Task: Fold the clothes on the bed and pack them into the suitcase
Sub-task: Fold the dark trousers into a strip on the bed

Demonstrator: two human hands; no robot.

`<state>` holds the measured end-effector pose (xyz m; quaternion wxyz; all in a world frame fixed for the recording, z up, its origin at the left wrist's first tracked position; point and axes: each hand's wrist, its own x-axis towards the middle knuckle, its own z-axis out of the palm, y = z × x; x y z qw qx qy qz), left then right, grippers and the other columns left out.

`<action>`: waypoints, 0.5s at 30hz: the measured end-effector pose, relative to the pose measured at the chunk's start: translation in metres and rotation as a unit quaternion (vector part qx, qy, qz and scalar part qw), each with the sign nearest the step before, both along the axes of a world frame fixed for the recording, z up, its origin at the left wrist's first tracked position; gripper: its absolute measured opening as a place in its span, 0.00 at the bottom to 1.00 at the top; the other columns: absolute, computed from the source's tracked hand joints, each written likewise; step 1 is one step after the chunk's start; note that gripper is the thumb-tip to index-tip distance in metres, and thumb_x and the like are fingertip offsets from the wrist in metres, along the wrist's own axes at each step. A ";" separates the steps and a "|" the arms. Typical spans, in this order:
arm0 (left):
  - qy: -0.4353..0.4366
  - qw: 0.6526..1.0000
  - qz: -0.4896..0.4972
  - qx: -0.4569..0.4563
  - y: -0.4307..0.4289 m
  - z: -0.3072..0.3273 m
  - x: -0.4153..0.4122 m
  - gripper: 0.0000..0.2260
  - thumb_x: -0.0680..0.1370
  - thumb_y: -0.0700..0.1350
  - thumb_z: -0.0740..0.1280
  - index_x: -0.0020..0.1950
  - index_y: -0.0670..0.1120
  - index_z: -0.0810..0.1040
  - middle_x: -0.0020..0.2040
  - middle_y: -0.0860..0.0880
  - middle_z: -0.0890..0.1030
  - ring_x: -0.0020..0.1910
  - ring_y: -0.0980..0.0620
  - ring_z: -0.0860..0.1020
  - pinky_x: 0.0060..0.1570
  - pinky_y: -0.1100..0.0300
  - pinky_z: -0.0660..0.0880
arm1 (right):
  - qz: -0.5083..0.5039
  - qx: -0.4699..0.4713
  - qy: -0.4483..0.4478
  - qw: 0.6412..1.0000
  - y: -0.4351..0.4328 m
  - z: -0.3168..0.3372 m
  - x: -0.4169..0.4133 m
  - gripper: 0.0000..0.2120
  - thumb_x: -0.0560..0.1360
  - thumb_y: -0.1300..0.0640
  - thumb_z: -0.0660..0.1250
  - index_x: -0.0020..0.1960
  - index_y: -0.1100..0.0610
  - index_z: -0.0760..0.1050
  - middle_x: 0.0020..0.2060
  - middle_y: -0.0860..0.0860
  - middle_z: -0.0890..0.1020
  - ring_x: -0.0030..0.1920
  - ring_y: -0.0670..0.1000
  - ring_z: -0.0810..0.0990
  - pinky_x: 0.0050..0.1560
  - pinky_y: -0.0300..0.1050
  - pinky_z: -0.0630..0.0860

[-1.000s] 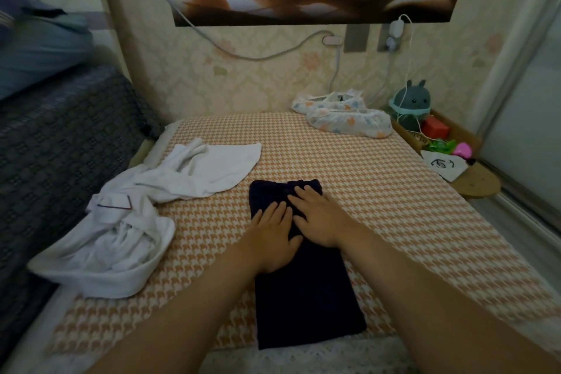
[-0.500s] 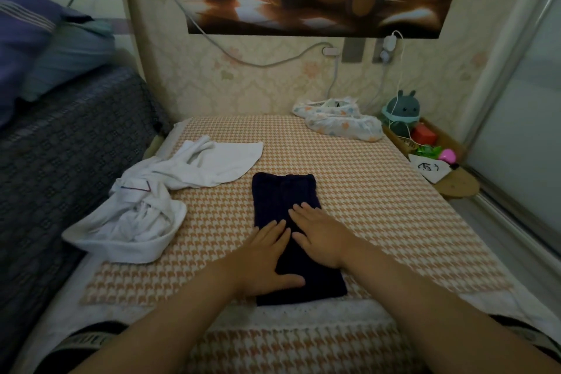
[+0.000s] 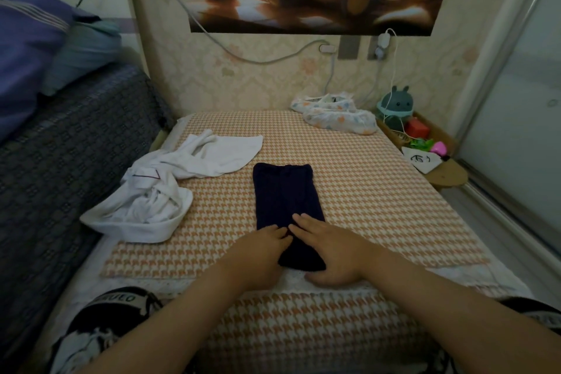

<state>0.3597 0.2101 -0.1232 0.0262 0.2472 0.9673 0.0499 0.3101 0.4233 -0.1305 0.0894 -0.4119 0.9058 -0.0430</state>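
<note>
A dark navy garment (image 3: pixel 285 194), folded into a long narrow strip, lies in the middle of the houndstooth bed cover (image 3: pixel 379 197). My left hand (image 3: pixel 261 247) sits at the strip's near left corner, fingertips curled onto the cloth. My right hand (image 3: pixel 328 249) lies flat over the near right end, fingers straight, thumb on the bed below the hem. A crumpled white garment (image 3: pixel 158 194) sprawls to the left of the navy strip. No suitcase is in view.
A patterned white bundle (image 3: pixel 334 115) lies at the bed's far right by the wall. A small shelf (image 3: pixel 446 173) with a green toy (image 3: pixel 394 105), red box and trinkets stands on the right. A dark sofa (image 3: pixel 60 161) with pillows borders the left.
Both hands have slid down the navy strip from its middle to its near end. The camera has pulled back, so my knees now show at the bottom.
</note>
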 end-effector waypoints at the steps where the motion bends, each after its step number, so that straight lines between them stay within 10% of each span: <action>1: -0.006 0.999 0.016 0.038 -0.003 0.003 -0.005 0.24 0.79 0.44 0.60 0.76 0.47 0.66 0.75 0.48 0.67 0.73 0.50 0.66 0.70 0.58 0.63 | -0.003 -0.004 -0.003 1.000 0.000 0.002 0.000 0.48 0.74 0.34 0.64 0.81 0.50 0.41 0.79 0.47 0.38 0.78 0.45 0.38 0.78 0.43 0.45; 6: -0.020 0.977 0.082 0.196 -0.023 0.019 -0.032 0.11 0.80 0.43 0.61 0.56 0.50 0.81 0.47 0.53 0.82 0.43 0.57 0.78 0.43 0.59 0.76 | -0.051 -0.087 -0.085 0.991 -0.004 0.010 -0.009 0.42 0.72 0.37 0.70 0.79 0.42 0.53 0.77 0.38 0.56 0.74 0.39 0.57 0.74 0.41 0.59; 9: -0.006 0.949 0.111 0.296 -0.028 0.021 -0.051 0.09 0.82 0.43 0.60 0.56 0.50 0.79 0.49 0.55 0.81 0.45 0.58 0.78 0.47 0.57 0.77 | -0.117 -0.244 -0.101 0.957 -0.008 0.013 -0.024 0.21 0.74 0.56 0.68 0.65 0.42 0.74 0.56 0.42 0.81 0.53 0.41 0.79 0.55 0.41 0.78; 15: 0.027 0.904 0.212 0.369 -0.035 0.007 -0.103 0.07 0.82 0.48 0.62 0.57 0.49 0.77 0.53 0.55 0.78 0.53 0.54 0.77 0.51 0.60 0.74 | -0.261 -0.398 -0.082 0.876 -0.019 0.023 -0.071 0.07 0.76 0.52 0.71 0.54 0.46 0.81 0.46 0.39 0.83 0.47 0.39 0.81 0.44 0.31 0.76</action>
